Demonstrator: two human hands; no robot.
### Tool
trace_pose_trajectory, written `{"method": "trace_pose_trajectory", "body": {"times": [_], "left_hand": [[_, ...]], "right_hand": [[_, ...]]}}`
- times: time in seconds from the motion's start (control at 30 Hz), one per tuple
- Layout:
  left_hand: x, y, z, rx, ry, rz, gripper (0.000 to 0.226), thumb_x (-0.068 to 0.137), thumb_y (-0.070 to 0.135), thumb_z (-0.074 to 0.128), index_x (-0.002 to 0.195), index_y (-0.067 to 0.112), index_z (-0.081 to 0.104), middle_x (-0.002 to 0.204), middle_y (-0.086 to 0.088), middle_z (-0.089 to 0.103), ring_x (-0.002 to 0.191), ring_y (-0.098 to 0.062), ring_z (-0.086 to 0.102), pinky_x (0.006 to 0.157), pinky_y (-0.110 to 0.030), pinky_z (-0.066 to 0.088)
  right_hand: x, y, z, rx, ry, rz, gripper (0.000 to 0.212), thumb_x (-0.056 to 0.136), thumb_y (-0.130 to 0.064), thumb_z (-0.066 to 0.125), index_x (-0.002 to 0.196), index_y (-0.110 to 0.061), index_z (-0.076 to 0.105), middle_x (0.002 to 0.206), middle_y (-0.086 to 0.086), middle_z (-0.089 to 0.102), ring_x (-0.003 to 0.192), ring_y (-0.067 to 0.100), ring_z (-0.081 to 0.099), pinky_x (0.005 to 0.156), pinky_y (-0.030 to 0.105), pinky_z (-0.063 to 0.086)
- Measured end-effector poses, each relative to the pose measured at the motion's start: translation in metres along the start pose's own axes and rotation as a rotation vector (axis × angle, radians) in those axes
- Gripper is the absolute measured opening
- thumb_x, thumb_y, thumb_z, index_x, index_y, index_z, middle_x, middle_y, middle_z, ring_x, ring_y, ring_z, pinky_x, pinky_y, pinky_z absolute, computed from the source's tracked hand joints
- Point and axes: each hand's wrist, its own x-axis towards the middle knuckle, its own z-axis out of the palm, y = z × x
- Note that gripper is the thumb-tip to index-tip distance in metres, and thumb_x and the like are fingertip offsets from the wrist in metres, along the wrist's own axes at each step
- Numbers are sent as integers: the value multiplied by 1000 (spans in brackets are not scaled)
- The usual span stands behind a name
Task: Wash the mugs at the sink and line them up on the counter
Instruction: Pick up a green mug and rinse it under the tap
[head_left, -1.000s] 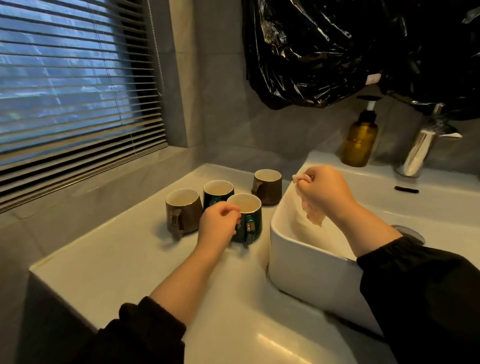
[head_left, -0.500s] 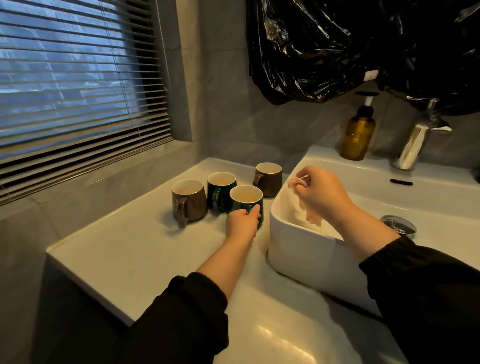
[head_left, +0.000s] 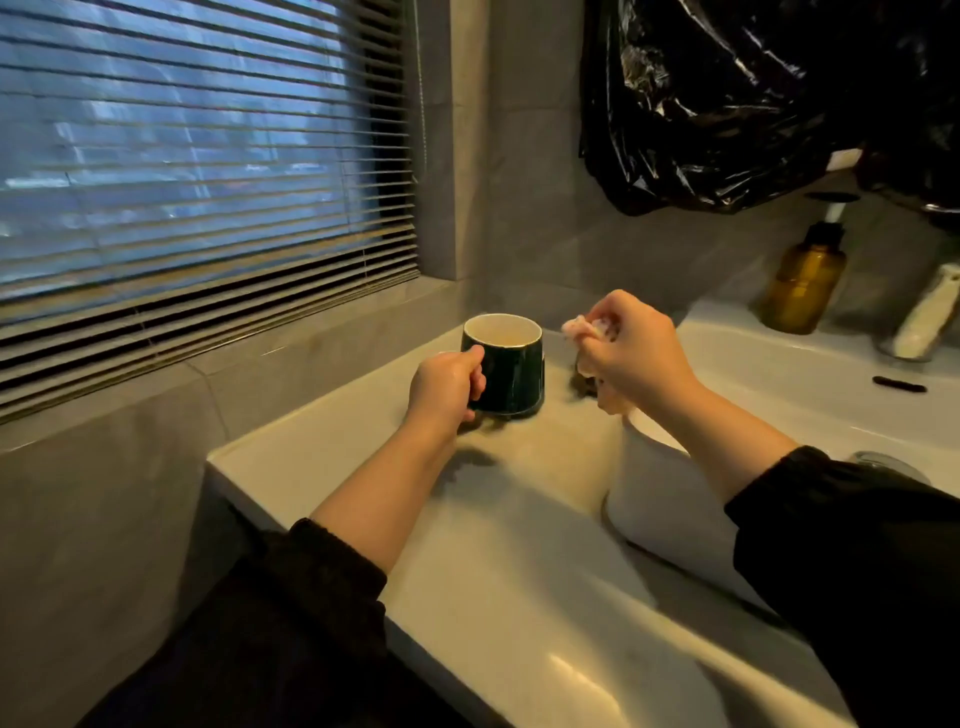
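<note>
- One mug (head_left: 511, 364) is the only cup clearly in view, held upright over the pale counter (head_left: 493, 545) just left of the sink (head_left: 779, 374). It appears lifted slightly off the surface, with its shadow below.
- At the mug's near side, the left hand (head_left: 447, 387) grips with fingers curled where the handle would be; the handle itself is hidden. The skin looks glossy, perhaps wet. A wet hold on glazed ware could let the cup twist or drop onto the hard counter and chip.
- Between mug and sink stands the raised white wall of the sink. A low carry could knock the mug's base against that edge.
- Close beside the mug, over the sink's left corner, the right hand (head_left: 639, 358) pinches a small pale cloth (head_left: 587, 330) bunched in its fingers. With both hands this near each other, a hurried move could bump the rim.
- A dark shape just behind the right hand may be another cup; it cannot be told. If it is one, a sweep of the cloth could tip it.
- Farther right, an amber soap bottle (head_left: 802, 283) and a chrome tap (head_left: 930, 317) stand on the sink's back ledge, well apart from both hands. A careless reach for water could catch them.
- The mug is dark green and glossy, straight-sided and a little wider at the foot, with a thin pale rim and a cream inside. Whether it is stained is too dim to tell.
</note>
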Motion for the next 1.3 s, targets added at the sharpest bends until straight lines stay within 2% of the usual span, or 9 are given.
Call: {"method": "trace_pose_trajectory", "body": {"times": [0.17, 0.33, 0.43, 0.53, 0.63, 0.73, 0.87, 1.13, 1.3], "left_hand": [[1, 6, -24, -19, 68, -3, 34, 92, 24, 47, 59, 20, 46, 55, 3, 44, 56, -12, 39, 53, -27, 28], [3, 2, -23, -35, 71, -36, 33, 91, 25, 48, 59, 20, 44, 56, 3, 43, 57, -12, 37, 52, -26, 26], [7, 8, -9, -67, 33, -33, 34, 91, 26, 49, 59, 20, 43, 56, 2, 41, 56, -12, 36, 50, -25, 24], [10, 23, 17, -95, -16, 1, 36, 92, 28, 49, 58, 20, 43, 55, 2, 40, 54, -11, 36, 49, -25, 23], [9, 44, 55, -109, -153, 52, 38, 92, 26, 48, 55, 20, 40, 54, 1, 39, 53, -12, 35, 50, -26, 23], [2, 62, 103, -87, -339, 40, 40, 93, 26, 47, 55, 20, 40, 55, 1, 45, 53, -12, 40, 53, -26, 27], [-15, 74, 173, 38, -592, 10, 41, 96, 27, 46, 56, 17, 43, 52, 3, 55, 59, -11, 50, 59, -25, 36], [-33, 84, 263, 429, -1029, 404, 24, 95, 20, 51, 89, 2, 65, 81, -5, 65, 75, -12, 58, 73, -25, 48], [-38, 75, 294, 806, -1013, 726, 20, 94, 23, 53, 88, 11, 68, 81, -1, 61, 74, -13, 55, 65, -26, 42]], "right_hand": [[1, -13, 52, -417, -543, 25, 31, 86, -28, 68, 106, -9, 53, 102, 9, 63, 88, 25, 58, 68, 32, 46], [-27, -2, 65, -714, -729, -166, 31, 94, -18, 52, 123, -8, 50, 114, 12, 61, 101, 28, 60, 74, 31, 49], [-29, -6, 40, -643, -664, -185, 30, 93, -20, 53, 122, -13, 59, 114, 8, 64, 99, 25, 62, 83, 33, 55], [-17, -4, -5, -503, -436, -121, 25, 93, -24, 50, 110, -14, 66, 106, 7, 67, 94, 26, 62, 75, 31, 49], [-5, 29, -60, -287, -290, 185, 23, 95, -23, 51, 102, -10, 68, 104, 8, 67, 94, 26, 62, 81, 33, 49], [-7, 78, -110, 221, -244, 622, 28, 99, -29, 47, 110, -7, 62, 115, 13, 65, 96, 25, 64, 92, 41, 51], [-30, 127, -167, 709, -280, 935, 53, 97, -53, 38, 118, -7, 52, 117, 22, 62, 96, 37, 68, 77, 40, 58], [-52, 182, -234, 854, -143, 1015, 70, 89, -70, 33, 123, -12, 49, 111, 22, 68, 98, 40, 67, 79, 42, 55], [-55, 199, -239, 736, -126, 1015, 60, 86, -65, 47, 127, -22, 49, 121, 12, 62, 101, 33, 67, 77, 39, 57]]}}
